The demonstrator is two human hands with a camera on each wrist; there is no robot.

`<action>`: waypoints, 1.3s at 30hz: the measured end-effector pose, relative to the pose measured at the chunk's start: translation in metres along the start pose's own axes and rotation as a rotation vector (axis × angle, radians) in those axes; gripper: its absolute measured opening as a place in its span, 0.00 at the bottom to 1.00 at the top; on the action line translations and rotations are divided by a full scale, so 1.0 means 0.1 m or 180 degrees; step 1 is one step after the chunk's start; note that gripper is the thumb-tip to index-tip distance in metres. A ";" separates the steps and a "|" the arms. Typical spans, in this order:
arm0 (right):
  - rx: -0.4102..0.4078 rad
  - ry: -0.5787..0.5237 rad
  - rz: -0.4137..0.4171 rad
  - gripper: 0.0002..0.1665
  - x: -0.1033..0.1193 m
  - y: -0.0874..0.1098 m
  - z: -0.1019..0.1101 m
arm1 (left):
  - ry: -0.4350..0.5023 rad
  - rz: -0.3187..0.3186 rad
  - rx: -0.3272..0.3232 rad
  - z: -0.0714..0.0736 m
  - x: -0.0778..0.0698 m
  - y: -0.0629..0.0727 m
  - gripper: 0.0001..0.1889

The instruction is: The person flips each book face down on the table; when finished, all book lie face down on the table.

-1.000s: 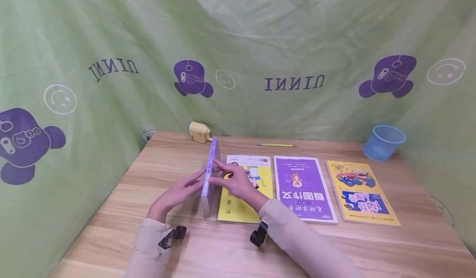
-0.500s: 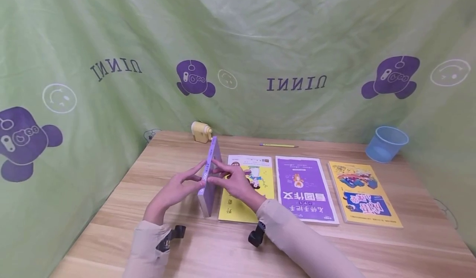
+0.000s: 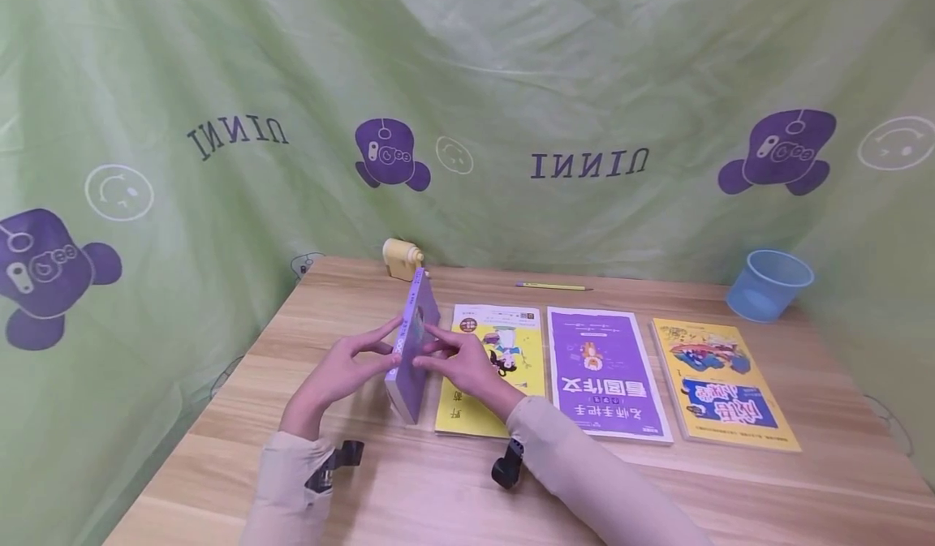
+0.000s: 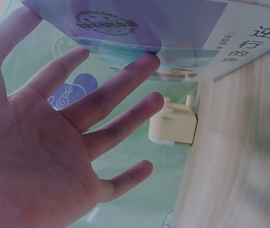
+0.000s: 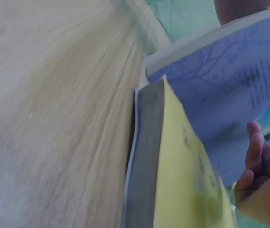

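Note:
A purple book stands on edge on the table, spine upward and leaning a little. My left hand is on its left, fingers spread and mostly straight; in the left wrist view, some fingertips touch or nearly touch the illustrated cover. From the other side, my right hand rests its thumb and fingertips against the back cover. Beneath the right hand lies a yellow book, close beside the standing one. Part of the standing book's left face is hidden in the head view.
Right of the yellow book lie a purple-and-white workbook and an orange-yellow book. A pencil lies behind them. At the back stand a cream pencil sharpener and, far right, a blue mesh bin. Green curtains surround the wooden table.
The standing book has tilted and turned slightly, so more of its right face shows. My left hand's fingers have shifted and spread along it; my right hand stays against the back cover.

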State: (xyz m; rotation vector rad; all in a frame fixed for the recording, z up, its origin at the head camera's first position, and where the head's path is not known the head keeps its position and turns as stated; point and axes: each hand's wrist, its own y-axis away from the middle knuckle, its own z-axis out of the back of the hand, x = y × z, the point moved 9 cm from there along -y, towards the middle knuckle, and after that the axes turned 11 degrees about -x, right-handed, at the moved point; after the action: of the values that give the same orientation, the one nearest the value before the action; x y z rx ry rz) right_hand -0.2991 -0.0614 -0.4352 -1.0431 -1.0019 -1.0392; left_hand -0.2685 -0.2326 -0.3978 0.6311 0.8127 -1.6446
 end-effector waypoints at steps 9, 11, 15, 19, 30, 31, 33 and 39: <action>0.0098 0.0543 0.0039 0.39 -0.18 0.00 -0.06 | 0.0135 0.0233 -0.0074 0.10 0.14 0.04 0.31; 0.0122 0.0612 0.0045 0.40 -0.20 0.00 -0.09 | 0.0192 0.0254 -0.0115 0.14 0.19 0.06 0.31; 0.0168 0.0713 0.0030 0.42 -0.21 0.00 -0.14 | 0.0416 0.0250 -0.0185 0.20 0.26 0.09 0.30; 0.0189 0.0943 0.0171 0.42 -0.19 0.01 -0.16 | 0.0682 0.0320 -0.0170 0.21 0.33 0.13 0.30; 0.0142 0.1500 0.0605 0.42 -0.09 0.07 -0.19 | 0.0974 0.0336 -0.0175 0.25 0.47 0.18 0.30; 0.0134 0.1532 0.0623 0.42 -0.09 0.07 -0.20 | 0.0985 0.0345 -0.0182 0.26 0.48 0.18 0.30; 0.0125 0.1594 0.0634 0.43 -0.08 0.08 -0.20 | 0.0996 0.0376 -0.0178 0.26 0.51 0.19 0.30; 0.0114 0.1918 0.0839 0.41 -0.04 0.12 -0.24 | 0.1153 0.0525 -0.0183 0.26 0.59 0.17 0.30</action>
State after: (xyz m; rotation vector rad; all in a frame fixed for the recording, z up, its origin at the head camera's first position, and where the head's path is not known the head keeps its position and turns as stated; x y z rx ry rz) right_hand -0.2855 -0.0816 -0.4461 -0.7361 -0.3803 -1.0217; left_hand -0.2642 -0.2908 -0.4296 0.9462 1.0344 -1.3708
